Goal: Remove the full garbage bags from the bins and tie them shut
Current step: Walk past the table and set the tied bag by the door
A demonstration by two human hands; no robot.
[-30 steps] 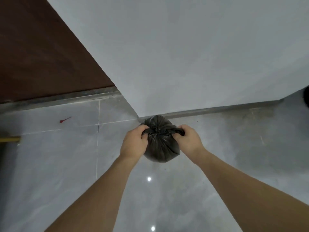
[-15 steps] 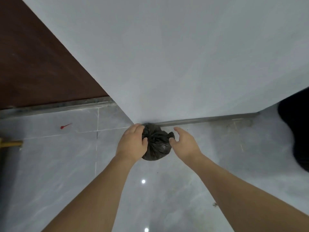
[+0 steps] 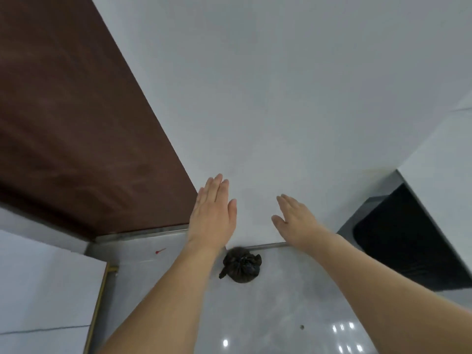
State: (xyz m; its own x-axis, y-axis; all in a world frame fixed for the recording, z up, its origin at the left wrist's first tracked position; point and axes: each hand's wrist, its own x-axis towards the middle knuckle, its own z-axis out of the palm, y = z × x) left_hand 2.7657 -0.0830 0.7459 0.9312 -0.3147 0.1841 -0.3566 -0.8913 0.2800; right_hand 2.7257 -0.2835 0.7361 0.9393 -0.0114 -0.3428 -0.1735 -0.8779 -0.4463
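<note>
One tied black garbage bag sits on the grey floor, against the base of the white wall. Two hands are raised above it: left hand and right hand, both flat, fingers straight, holding nothing.

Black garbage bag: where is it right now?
In the head view the black garbage bag, knotted shut, sits on the grey floor at the foot of the white wall, lower centre, between the forearms and below the raised left hand and right hand.
</note>
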